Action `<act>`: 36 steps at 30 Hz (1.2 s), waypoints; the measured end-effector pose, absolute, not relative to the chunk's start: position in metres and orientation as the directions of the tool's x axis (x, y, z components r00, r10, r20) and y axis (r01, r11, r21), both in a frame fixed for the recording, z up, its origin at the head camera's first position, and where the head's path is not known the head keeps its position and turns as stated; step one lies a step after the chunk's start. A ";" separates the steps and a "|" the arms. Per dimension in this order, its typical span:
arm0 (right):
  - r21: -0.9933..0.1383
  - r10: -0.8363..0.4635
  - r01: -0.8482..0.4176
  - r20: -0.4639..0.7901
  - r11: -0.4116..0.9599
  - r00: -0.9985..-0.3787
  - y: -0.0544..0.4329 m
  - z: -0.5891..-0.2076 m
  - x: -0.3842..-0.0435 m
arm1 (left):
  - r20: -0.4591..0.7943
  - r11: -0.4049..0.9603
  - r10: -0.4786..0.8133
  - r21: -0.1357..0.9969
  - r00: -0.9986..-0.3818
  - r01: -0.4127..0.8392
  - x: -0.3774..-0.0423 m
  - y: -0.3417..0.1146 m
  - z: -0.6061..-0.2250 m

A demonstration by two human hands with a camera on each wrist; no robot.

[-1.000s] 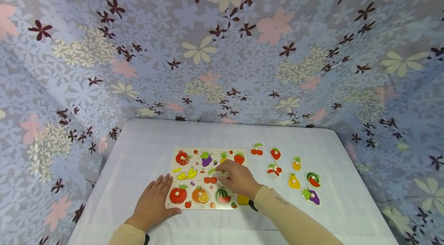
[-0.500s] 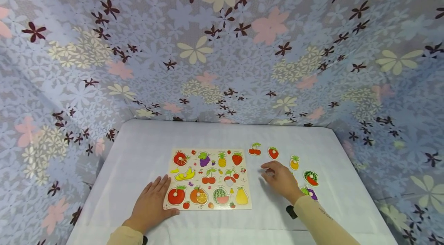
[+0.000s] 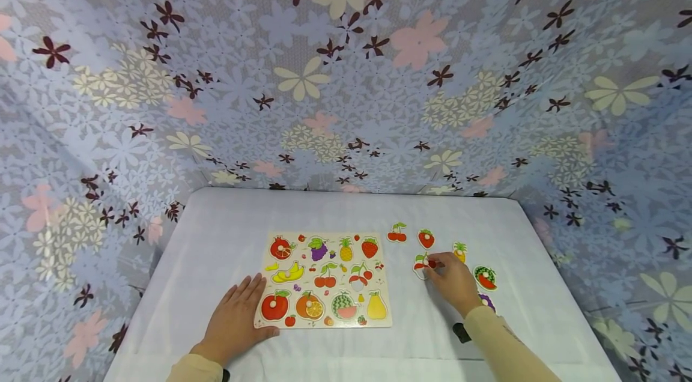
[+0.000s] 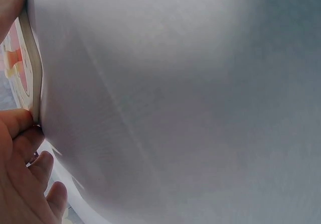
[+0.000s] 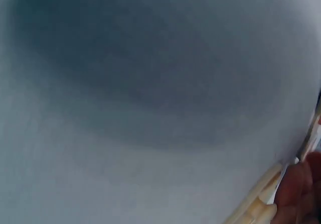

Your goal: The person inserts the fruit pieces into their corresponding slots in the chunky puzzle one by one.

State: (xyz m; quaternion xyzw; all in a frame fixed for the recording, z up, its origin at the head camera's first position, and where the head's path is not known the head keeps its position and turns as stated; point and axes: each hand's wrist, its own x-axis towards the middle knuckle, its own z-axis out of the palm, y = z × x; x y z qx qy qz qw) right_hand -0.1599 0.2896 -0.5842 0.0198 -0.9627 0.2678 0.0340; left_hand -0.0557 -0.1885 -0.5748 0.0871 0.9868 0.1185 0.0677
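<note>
A fruit puzzle board (image 3: 335,238) lies on the white-covered table. My left hand (image 3: 233,316) rests flat at its left side, fingertips along the edge and thumb by the lower left corner. In the left wrist view, fingers (image 4: 22,138) of that hand touch the board's thick rim. Right of the board, my right hand (image 3: 453,283) pinches a red-and-white lychee puzzle piece (image 3: 419,266) between thumb and fingertips. The hand covers part of the piece. Low in the right wrist view, fingers (image 5: 291,189) show at the corner, beside a pale wooden piece edge (image 5: 253,201).
Loose cherry (image 3: 397,233) and strawberry (image 3: 426,239) pieces lie beyond the right hand. Pineapple (image 3: 459,250), watermelon (image 3: 485,278) and grape (image 3: 487,301) pieces lie near its wrist, partly covered. Knobbed apple (image 3: 274,306) and orange (image 3: 310,306) pieces sit in the board. Flowered cloth (image 3: 346,100) surrounds the table.
My right hand has moved from over the middle of the board to the right, down to the lychee piece, which it now pinches. The left hand keeps its place by the board.
</note>
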 end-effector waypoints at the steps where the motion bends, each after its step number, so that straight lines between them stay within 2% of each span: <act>1: -0.509 -0.015 -0.054 0.079 0.859 -0.997 0.289 -0.585 -0.160 | -0.110 0.956 0.189 0.248 -0.976 0.158 -0.056 -0.188 -0.574; 14: -0.439 0.010 -0.014 0.054 0.899 -0.998 0.279 -0.583 -0.166 | -0.107 0.960 0.184 0.233 -0.977 0.156 -0.056 -0.188 -0.575; 23: -0.469 0.023 -0.002 0.049 0.883 -0.999 0.271 -0.576 -0.162 | -0.105 0.961 0.190 0.225 -0.976 0.163 -0.057 -0.190 -0.579; 36: -0.501 -0.022 -0.057 0.075 0.863 -0.997 0.243 -0.564 -0.151 | -0.104 0.962 0.190 0.221 -0.976 0.163 -0.057 -0.188 -0.578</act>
